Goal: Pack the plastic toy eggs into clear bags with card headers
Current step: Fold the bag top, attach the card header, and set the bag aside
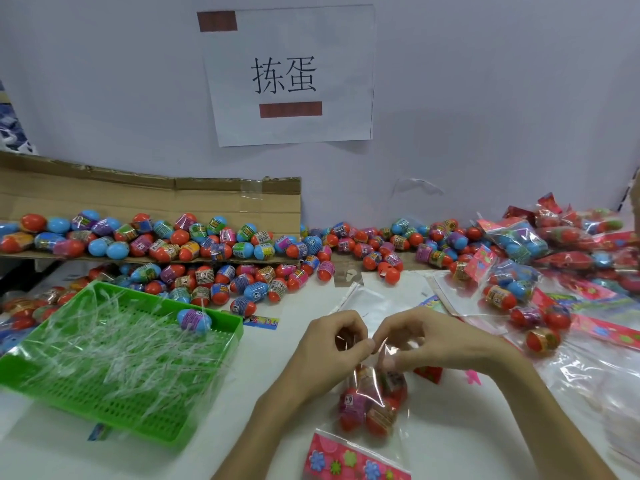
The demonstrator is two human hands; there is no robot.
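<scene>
Left hand (329,348) and right hand (436,341) pinch crinkly clear bag (384,358) holding glossy oval eggs (353,407).

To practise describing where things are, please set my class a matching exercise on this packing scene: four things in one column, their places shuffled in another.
Things:
1 green tray
2 paper sign
3 bag of eggs
4 pile of filled bags

Places:
A on the wall
B heaped at far right
C beside the left hand
D pinched by the left hand and right hand

Pairs: 1-C, 2-A, 3-D, 4-B
</scene>
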